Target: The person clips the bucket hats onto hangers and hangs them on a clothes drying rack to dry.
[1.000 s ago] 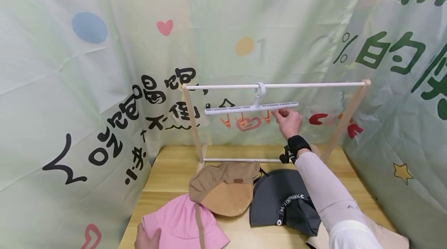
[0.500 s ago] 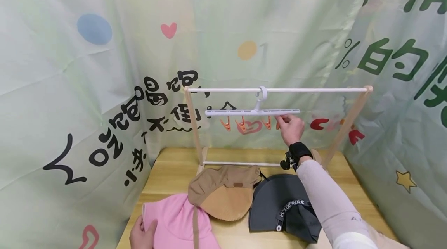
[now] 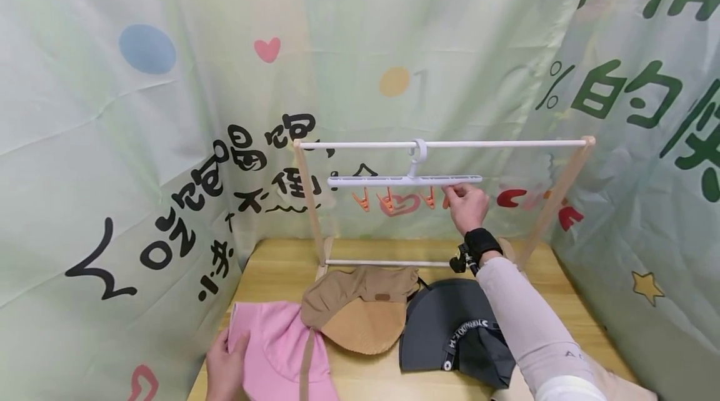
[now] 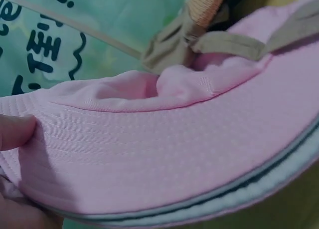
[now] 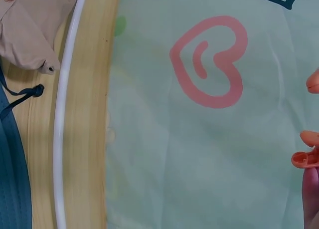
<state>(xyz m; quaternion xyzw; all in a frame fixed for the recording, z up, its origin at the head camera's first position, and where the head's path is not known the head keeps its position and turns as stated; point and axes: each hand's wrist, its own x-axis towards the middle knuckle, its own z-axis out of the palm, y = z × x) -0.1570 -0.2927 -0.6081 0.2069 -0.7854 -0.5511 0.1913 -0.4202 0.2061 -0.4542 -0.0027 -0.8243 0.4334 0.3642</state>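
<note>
My left hand [image 3: 224,360] grips the edge of a pink sun hat [image 3: 275,341] at the front left, holding that side raised off the table. In the left wrist view the thumb [image 4: 17,131] lies on the hat's wide brim [image 4: 164,159]. A white hanger [image 3: 371,182] hangs from the rack's upper rod, with several orange clips beneath it. My right hand [image 3: 470,206] is at the hanger's right half and pinches the rightmost orange clip [image 5: 305,159]. That clip is mostly covered by the fingers in the head view.
A wooden rack with a white top rod [image 3: 506,144] stands at the table's back. Before it lie a brown cap [image 3: 360,307] and a dark cap [image 3: 433,326]. A beige item [image 3: 619,385] is partly under the right sleeve. Printed cloth [image 3: 185,76] surrounds the table.
The left hand has lifted and turned the pink hat's left edge, drawing it slightly left. The right hand remains at the rightmost clip, and the hanger, tilted earlier, now sits nearly level.
</note>
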